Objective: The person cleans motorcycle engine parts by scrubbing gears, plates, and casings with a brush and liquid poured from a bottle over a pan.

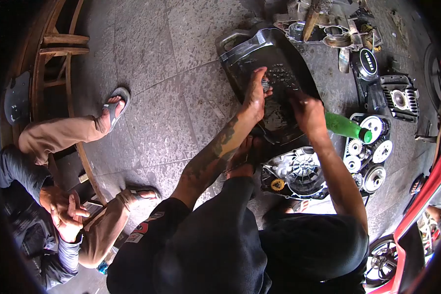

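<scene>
A small grey metal part with a ridged surface (266, 84), partly hidden by the left hand (256, 100) gripping it, is held above a deep, black, roughly rectangular tray (290, 55). The tray (its dark interior glossy and wet-looking) lies open side up on the grey tiled floor (166, 108), a loop-like handle at one corner.

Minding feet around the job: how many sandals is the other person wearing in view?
2. One sandal is farther up, left of the black tray; the other sandal is lower, just beyond your left sleeve. Neither foot is hidden.
</scene>
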The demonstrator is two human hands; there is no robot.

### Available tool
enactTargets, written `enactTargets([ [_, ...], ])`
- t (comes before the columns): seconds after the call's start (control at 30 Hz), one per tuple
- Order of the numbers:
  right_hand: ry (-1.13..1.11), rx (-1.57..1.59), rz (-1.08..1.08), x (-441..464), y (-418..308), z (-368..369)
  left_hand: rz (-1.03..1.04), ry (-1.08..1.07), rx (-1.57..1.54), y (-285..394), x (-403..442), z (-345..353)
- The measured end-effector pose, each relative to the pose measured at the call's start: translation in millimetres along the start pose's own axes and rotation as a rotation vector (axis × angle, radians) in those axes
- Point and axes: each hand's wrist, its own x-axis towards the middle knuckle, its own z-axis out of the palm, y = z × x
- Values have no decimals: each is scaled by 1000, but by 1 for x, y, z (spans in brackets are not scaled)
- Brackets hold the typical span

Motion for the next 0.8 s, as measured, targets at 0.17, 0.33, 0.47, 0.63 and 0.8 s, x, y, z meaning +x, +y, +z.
enactTargets([
  [0.17, 38, 503, 125, 6, -20, -5, 39, -28, -21, -1, 3, -1],
  [0.33, 7, 803, 75, 11, -52, -9, -10, -129, -124, 5, 5, 0],
  [0.47, -21, 574, 82, 9, -40, -1, -37, -150, 5, 4, 4, -2],
  [0.63, 71, 713, 109, 13, -43, -6, -89, -280, -165, 9, 2, 1],
  [0.8, 148, 395, -23, 12, -42, -9, -78, -263, -177, 3, 3, 1],
])
